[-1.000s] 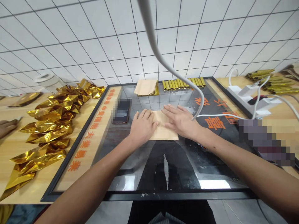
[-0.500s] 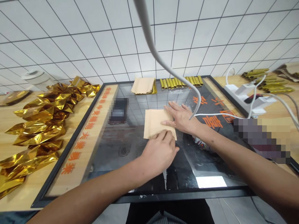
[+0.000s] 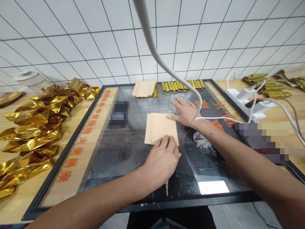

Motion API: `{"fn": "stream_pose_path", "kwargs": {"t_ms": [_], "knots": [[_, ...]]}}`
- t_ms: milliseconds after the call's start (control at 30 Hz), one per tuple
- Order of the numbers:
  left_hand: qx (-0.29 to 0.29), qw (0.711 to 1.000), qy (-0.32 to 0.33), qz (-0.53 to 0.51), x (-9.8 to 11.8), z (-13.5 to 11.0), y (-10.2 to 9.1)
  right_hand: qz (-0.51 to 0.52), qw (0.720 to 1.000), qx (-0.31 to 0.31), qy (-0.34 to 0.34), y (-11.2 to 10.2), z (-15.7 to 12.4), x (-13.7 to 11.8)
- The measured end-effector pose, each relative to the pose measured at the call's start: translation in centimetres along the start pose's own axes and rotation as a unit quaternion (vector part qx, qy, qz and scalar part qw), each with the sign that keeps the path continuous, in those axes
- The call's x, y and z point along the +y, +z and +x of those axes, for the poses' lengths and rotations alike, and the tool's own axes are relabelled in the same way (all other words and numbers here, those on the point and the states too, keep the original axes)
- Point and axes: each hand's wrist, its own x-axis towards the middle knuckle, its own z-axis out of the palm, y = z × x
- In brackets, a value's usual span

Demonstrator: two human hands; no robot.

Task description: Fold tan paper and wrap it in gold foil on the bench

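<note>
1. While a black-framed glass panel (image 3: 102, 156) lies under both hands, gold foil pieces (image 3: 35, 136) sprawl well to their left.
2. A white cable (image 3: 164, 63) crosses the view by the right wrist.
3. The right hand (image 3: 187, 111) spreads wide, its thumb at the far right of a tan paper piece (image 3: 159, 125); the left hand (image 3: 163, 157) curls over the near edge, any pinch hidden.
4. That paper, squarish without clear long axis, lies left of the right hand, just beyond the left.
5. Gold tubes (image 3: 182, 85) lie beyond both.
</note>
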Motion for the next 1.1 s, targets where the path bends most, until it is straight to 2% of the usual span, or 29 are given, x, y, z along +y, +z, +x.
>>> {"fn": "stream_pose_path", "kwargs": {"t_ms": [67, 167, 300, 467, 567, 667, 800, 867, 1000, 1100], "knots": [[0.008, 1.000, 0.000, 0.007, 0.0, -0.1, 0.1, -0.013, 1.000, 0.017, 0.004, 0.0, 0.2, -0.2], [0.010, 1.000, 0.000, 0.010, 0.0, -0.1, 0.2, -0.019, 1.000, 0.003, -0.002, -0.3, -0.2, -0.5], [0.002, 1.000, -0.001, 0.007, 0.0, -0.1, 0.1, 0.008, 0.999, -0.030, -0.006, -1.6, -1.3, -0.1], [0.006, 1.000, 0.000, -0.003, 0.0, 0.0, -0.1, 0.044, 0.999, -0.024, -0.022, -3.2, -2.2, 0.3], [0.016, 1.000, -0.003, 0.003, -0.1, -0.1, -0.2, 0.037, 0.995, -0.062, -0.074, -3.1, -2.7, -0.5], [0.019, 1.000, -0.002, 0.013, 0.0, -0.1, -0.1, 0.035, 0.993, -0.097, -0.065, -2.1, -2.5, -1.3], [0.021, 1.000, 0.002, 0.023, 0.2, -0.1, 0.2, 0.000, 0.999, -0.038, 0.004, -1.0, -1.2, -1.3], [0.014, 1.000, 0.002, 0.024, 0.2, -0.1, 0.2, -0.013, 1.000, 0.004, 0.004, -0.9, -0.8, -1.4], [-0.011, 1.000, 0.002, 0.019, 0.3, 0.0, -0.1, 0.005, 0.996, 0.043, -0.075, -0.8, -1.5, -2.9], [-0.025, 1.000, -0.004, 0.007, 0.2, -0.2, -0.3, 0.009, 0.992, 0.007, -0.126, -0.1, -2.5, -4.2]]}}
